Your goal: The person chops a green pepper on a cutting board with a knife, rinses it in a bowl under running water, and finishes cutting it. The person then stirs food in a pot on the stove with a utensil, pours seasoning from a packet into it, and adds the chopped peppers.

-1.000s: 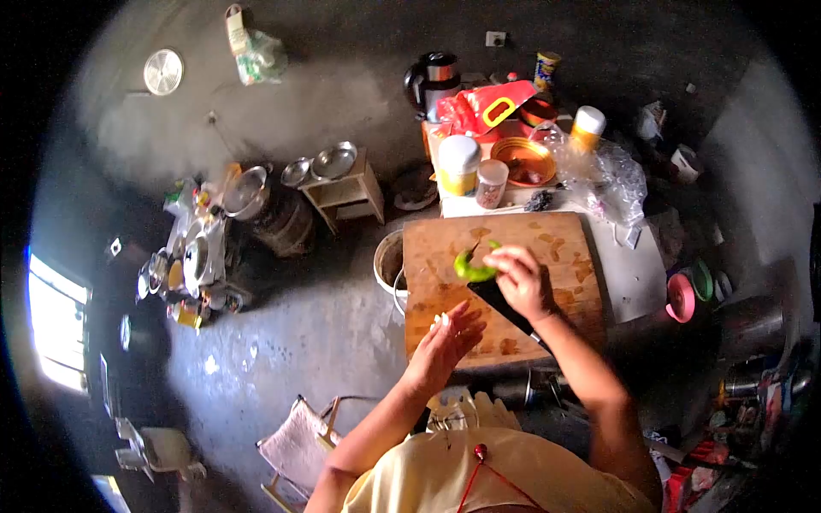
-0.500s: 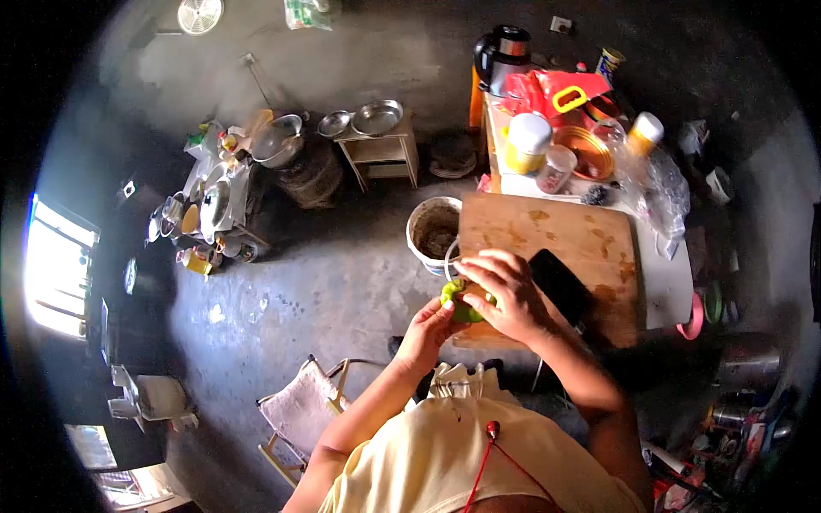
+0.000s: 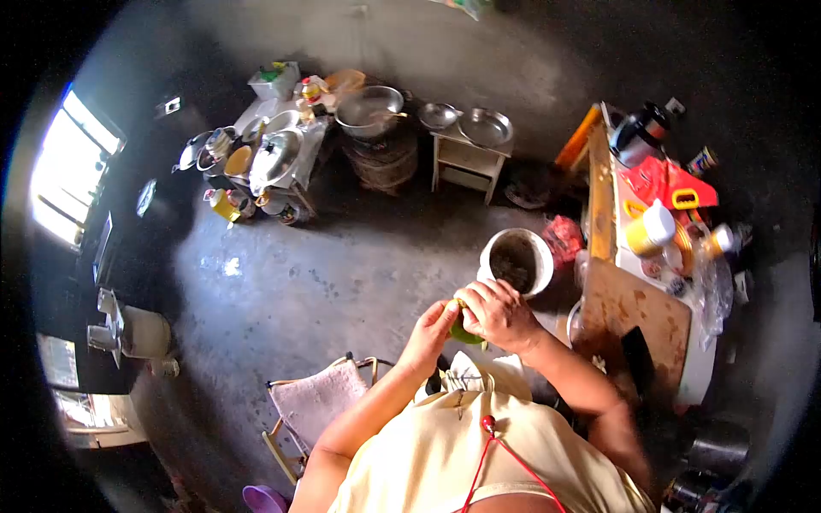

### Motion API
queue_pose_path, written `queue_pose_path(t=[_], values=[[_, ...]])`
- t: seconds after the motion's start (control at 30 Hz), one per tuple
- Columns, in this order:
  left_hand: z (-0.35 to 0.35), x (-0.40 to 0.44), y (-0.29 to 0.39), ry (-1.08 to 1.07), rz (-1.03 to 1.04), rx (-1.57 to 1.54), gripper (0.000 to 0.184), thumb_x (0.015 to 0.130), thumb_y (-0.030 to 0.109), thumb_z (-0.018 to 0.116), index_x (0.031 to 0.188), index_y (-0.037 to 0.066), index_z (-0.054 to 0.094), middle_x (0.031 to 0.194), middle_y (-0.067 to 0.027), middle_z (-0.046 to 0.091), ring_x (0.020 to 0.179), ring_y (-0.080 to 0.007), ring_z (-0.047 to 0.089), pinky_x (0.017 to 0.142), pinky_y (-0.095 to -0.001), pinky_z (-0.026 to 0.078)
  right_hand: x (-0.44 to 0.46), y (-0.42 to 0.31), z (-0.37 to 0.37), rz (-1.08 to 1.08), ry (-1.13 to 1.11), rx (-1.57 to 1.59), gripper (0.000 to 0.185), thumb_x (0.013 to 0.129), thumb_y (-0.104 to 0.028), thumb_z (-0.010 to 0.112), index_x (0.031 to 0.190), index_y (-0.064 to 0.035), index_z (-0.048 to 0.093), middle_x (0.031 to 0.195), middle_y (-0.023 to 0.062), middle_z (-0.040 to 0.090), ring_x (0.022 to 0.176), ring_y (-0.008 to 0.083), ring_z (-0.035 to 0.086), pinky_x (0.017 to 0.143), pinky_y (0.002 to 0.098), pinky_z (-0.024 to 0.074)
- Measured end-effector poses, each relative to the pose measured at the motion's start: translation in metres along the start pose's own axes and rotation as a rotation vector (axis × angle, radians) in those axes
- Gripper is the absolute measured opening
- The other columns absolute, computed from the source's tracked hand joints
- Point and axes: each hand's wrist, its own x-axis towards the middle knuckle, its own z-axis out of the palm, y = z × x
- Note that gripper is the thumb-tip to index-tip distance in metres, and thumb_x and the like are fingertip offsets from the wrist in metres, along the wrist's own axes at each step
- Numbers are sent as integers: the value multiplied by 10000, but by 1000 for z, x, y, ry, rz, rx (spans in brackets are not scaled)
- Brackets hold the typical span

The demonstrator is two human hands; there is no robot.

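Note:
A green pepper [image 3: 464, 334] is held between my two hands in front of my chest, mostly covered by the fingers. My left hand [image 3: 430, 335] grips it from the left, thumb on top. From the right, my right hand [image 3: 501, 318] closes over its upper part with bent fingers. Just beyond the hands stands a white bucket [image 3: 487, 262] with dark, dirty contents. The hands are near its front rim.
To the right, a table carries a stained wooden cutting board [image 3: 629, 303] with a dark flat object [image 3: 637, 357] on it. Jars, a red bag [image 3: 658, 182] and a thermos [image 3: 641, 132] stand behind. A folding chair [image 3: 321, 398] is at left; a low cabinet [image 3: 466, 162] holds metal bowls.
The view has turned right-to-left, so the table now lies farther right. My hands have moved from beside the cutting board to before the bucket, and my right fingers have closed onto the pepper.

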Motion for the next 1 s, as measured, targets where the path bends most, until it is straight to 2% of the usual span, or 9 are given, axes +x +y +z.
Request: queue_pose_path(t=[0.1,0.23,0.5,0.57,0.63,0.77,0.83,0.97,1.0], values=[[-16,2,10,30,0,-82,228,932,300,476,971,83,532,815,33,521,753,-53,467,670,-214,380,20,-5,26,-25,-46,7,192,725,-145,557,879,-73,467,804,80,511,798,238,556,663,363,457],[-39,14,9,155,160,323,224,961,255,417,915,48,489,776,24,456,724,-77,397,645,-226,371,41,-11,42,-44,-135,-31,183,766,-175,543,881,-64,455,828,86,500,785,241,564,655,359,488],[-55,25,16,161,236,555,248,966,259,396,886,32,451,717,-22,429,681,-100,374,612,-255,380,56,-7,56,32,-225,-10,195,767,-185,543,869,-56,439,823,121,501,723,291,588,566,397,502],[-59,28,15,142,272,564,252,949,257,414,858,24,438,679,-151,455,623,-212,411,590,-345,391,57,-3,58,8,-250,91,224,758,-204,555,870,-51,437,813,133,500,675,313,590,555,409,500],[-66,27,20,116,256,572,251,949,257,412,858,24,442,676,-149,449,616,-214,406,588,-334,392,61,-5,57,44,-307,95,244,758,-220,560,878,-48,435,831,138,510,688,321,596,571,415,499],[-83,23,32,75,291,681,222,944,228,424,861,23,437,668,-149,440,612,-231,406,588,-336,391,71,-6,65,106,-405,245,226,783,-192,546,890,-32,426,871,181,548,758,359,597,621,448,484],[-91,20,42,19,425,859,223,943,230,429,864,21,429,674,-164,427,604,-238,401,580,-345,391,72,0,74,196,-425,473,204,803,-174,520,911,-28,427,843,201,566,771,384,586,646,451,467],[-98,25,52,8,298,814,237,951,245,417,852,30,434,681,-114,453,622,-201,415,602,-318,390,79,8,82,204,-276,718,175,845,-193,460,894,-27,439,778,200,565,784,406,569,661,428,454],[-99,30,56,-73,230,588,248,956,257,407,848,37,441,692,-75,463,639,-178,419,622,-297,385,81,15,91,298,-323,936,178,846,-223,405,830,-51,452,664,118,526,583,300,547,515,349,421]])
